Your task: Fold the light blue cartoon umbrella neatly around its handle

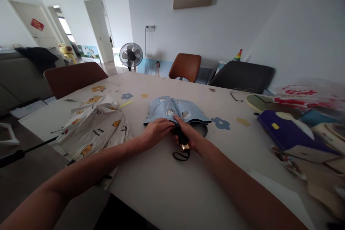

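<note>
Both hands (172, 131) grip the folded blue umbrella (176, 109) on the table (167, 187).

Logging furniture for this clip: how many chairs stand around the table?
3: the near brown chair at the left side, the far brown chair at the far end, the dark chair at back right. Others may be hidden.

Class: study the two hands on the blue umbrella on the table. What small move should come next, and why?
Probably the left hand should gather the loose cloth of the blue umbrella tighter toward the shaft, while the right hand steadies the black handle. The cloth lies fanned out flat on the table, not wrapped.
</note>
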{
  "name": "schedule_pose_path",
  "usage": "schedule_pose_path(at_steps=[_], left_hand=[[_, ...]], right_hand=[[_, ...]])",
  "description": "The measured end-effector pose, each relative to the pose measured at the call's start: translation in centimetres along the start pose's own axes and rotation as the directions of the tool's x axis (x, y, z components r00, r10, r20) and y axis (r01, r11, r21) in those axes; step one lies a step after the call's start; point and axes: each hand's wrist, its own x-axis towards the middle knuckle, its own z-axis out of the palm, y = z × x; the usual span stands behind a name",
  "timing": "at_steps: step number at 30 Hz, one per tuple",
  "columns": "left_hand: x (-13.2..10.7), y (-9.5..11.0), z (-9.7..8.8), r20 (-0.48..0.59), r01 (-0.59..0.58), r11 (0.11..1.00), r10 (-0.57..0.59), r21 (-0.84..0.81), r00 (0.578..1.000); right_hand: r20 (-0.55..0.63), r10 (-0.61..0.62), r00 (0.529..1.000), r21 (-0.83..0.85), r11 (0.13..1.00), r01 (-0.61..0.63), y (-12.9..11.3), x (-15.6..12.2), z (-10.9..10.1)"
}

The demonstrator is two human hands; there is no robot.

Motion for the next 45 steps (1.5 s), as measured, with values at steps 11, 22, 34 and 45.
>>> schedule_pose_path(at_steps=[11, 22, 34, 45], left_hand=[[0.1, 0.3, 0.5, 0.016, 0.028, 0.973, -0.032, 0.228, 0.999], [-0.1, 0.7, -0.1, 0.098, 0.084, 0.984, -0.100, 0.160, 0.990], [-0.3, -0.2, -0.6, -0.118, 0.128, 0.940, -0.095, 0.316, 0.988], [0.6, -1.1, -0.6, 0.121, -0.048, 0.906, -0.004, 0.421, 0.993]], right_hand=[[-0.029, -0.042, 0.999, -0.146, 0.989, 0.037, 0.1, -0.3, 0.2], [-0.036, -0.041, 0.999, -0.080, 0.996, 0.038, 0.4, 0.0, 0.2], [-0.073, 0.018, 0.997, -0.070, 0.997, -0.023, 0.4, 0.3, 0.1], [-0.123, -0.017, 0.992, -0.100, 0.995, 0.005, 0.5, 0.1, 0.7]])
